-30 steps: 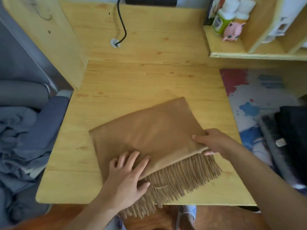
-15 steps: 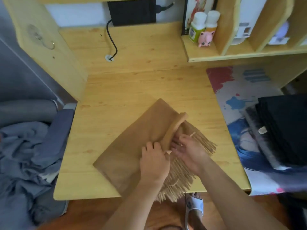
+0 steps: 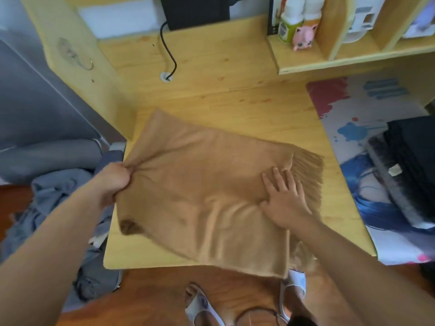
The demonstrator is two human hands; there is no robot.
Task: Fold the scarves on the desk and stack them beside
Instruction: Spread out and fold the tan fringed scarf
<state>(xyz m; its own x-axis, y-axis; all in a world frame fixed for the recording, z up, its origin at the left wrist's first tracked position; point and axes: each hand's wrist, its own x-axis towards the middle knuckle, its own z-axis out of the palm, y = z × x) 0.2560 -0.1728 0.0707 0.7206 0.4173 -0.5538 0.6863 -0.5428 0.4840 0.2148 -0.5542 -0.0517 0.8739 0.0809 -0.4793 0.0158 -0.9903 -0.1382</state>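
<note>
Between both hands on the desk lies the scarf.

bottle label — print blurred, nothing legible

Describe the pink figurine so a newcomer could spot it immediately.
Find the raised wooden shelf at the desk's back right. At its left end stand two white-capped bottles; the pink figurine stands before them, the only small, pink, eared thing there.
</note>
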